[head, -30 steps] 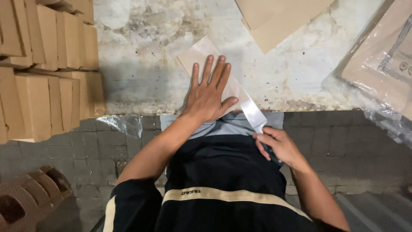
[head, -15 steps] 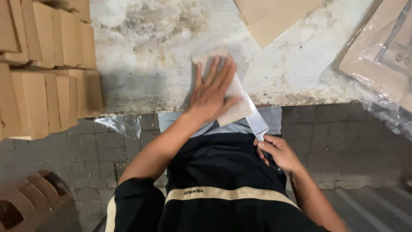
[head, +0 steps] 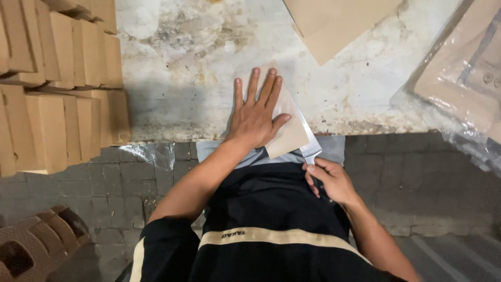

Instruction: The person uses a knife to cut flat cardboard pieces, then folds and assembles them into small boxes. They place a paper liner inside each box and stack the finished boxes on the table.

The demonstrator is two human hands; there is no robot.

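Observation:
My left hand (head: pixel 255 112) lies flat, fingers spread, on a folded piece of tan paper (head: pixel 287 128) at the near edge of a stained white table (head: pixel 193 62). A broad knife blade (head: pixel 308 141) runs along the paper's right edge and sticks out past the table edge. Below that edge, my right hand (head: pixel 330 179) grips the knife by its handle. The paper's near corner hangs over the table edge.
Stacks of folded brown cardboard boxes (head: pixel 57 78) fill the left side. Flat brown cardboard sheets (head: pixel 339 23) lie at the far edge of the table. A plastic-wrapped bundle of cardboard (head: pixel 464 78) sits at the right. A brown plastic crate (head: pixel 36 245) stands on the paved floor at the lower left.
The knife and my right hand have drawn back toward me along the paper's edge. My left hand has stayed pressed flat on the paper, which has shifted slightly.

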